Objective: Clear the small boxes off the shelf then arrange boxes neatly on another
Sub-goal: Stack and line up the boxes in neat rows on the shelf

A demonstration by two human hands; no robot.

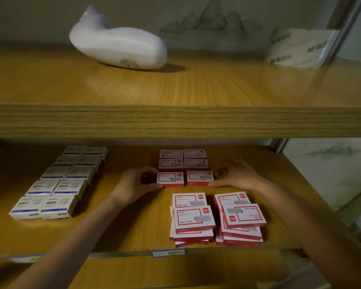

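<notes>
On the lower wooden shelf (133, 230) small red-and-white boxes lie in a tidy block of several at the back (183, 159). In front of it sit two more. My left hand (133, 184) grips the left box (170, 179) at its left end. My right hand (236, 174) grips the right box (200, 177) at its right end. The two boxes stand a little apart. Nearer the shelf's front edge are two untidy stacks of the same boxes, one on the left (192, 220) and one on the right (240, 220).
Several white-and-blue boxes (56, 184) lie in two neat columns on the left of the lower shelf. The upper shelf (175, 119) carries a white wrapped object (117, 44) and a white printed package (296, 46). A blue label (168, 253) sits on the shelf's front edge.
</notes>
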